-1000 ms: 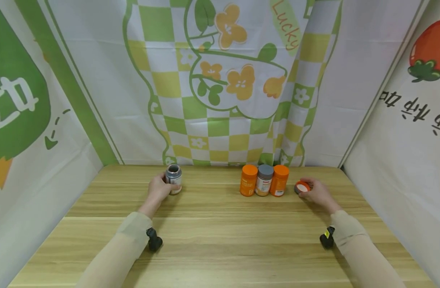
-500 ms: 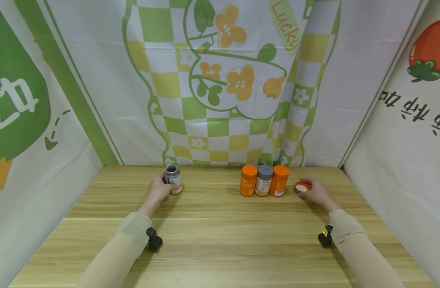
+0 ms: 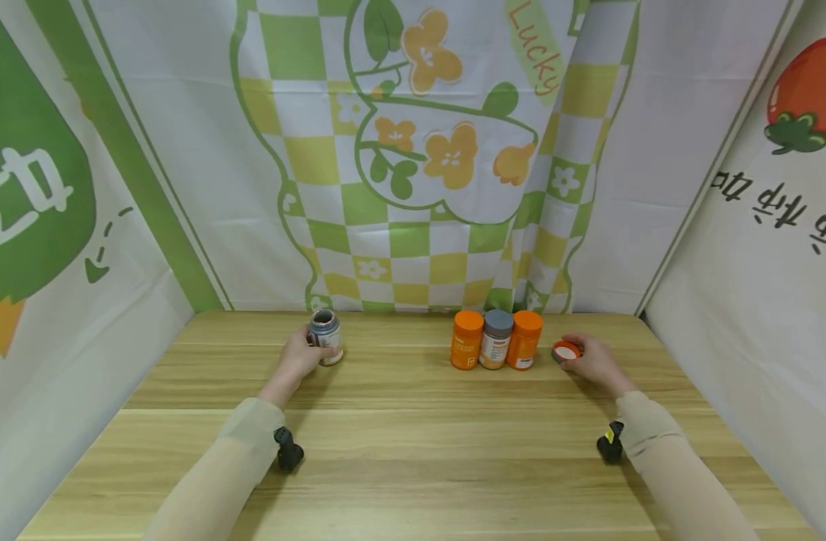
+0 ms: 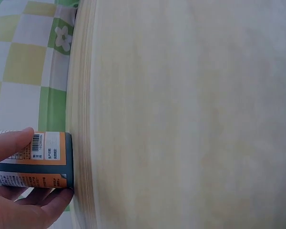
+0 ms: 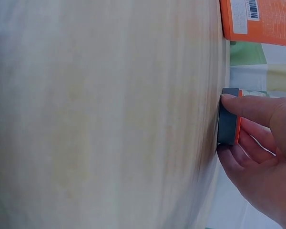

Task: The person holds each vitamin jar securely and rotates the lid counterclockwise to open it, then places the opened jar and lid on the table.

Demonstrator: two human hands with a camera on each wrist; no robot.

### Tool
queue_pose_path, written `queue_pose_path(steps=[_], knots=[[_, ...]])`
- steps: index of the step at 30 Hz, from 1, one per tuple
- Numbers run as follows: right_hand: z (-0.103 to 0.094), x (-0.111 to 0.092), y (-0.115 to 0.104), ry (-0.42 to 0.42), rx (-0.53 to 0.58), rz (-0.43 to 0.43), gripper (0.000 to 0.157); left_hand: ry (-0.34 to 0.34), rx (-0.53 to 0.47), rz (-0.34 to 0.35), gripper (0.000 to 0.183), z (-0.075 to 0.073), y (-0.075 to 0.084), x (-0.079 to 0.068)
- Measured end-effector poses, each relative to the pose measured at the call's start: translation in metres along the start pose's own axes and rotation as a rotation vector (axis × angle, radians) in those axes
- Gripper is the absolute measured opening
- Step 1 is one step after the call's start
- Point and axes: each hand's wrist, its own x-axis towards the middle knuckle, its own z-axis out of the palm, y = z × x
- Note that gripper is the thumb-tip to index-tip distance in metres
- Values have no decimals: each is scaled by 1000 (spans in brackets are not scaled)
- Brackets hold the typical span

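Note:
My left hand (image 3: 298, 356) grips an uncapped grey bottle (image 3: 326, 336) standing at the table's far left; its dark open mouth faces up. In the left wrist view, thumb and fingers lie on either side of this bottle (image 4: 50, 169), whose orange and white label shows a barcode. At the right, my right hand (image 3: 597, 364) pinches a grey screw cap (image 3: 566, 352) with its orange-rimmed, white-lined inside turned up. The right wrist view has the cap (image 5: 229, 119) resting flat on the table between thumb and fingers.
Three capped bottles touch in a row left of the right hand: an orange bottle (image 3: 467, 342), a grey-capped bottle (image 3: 496, 342) and another orange bottle (image 3: 524, 342). A printed curtain (image 3: 399, 240) hangs behind the wooden table (image 3: 413, 428). Fabric walls flank both sides.
The right hand and cap have shifted very slightly left. The left hand stays round the bottle with hardly any movement.

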Motion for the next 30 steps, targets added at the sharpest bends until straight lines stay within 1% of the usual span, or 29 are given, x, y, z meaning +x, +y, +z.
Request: queue_pose_path(steps=[10,20,27,30], knots=[[0,2,3,13,-7,-12,60,-23,-12,0,68,0,0,1],[0,3,6,15,-17,-29,59,-34,-14,23,68,1,-2,1],[-1,1,7,7,33,-19,61,-25,-23,34,68,1,-2,1],[-1,0,7,5,58,-19,63,-21,-28,28,72,2,-2,0]])
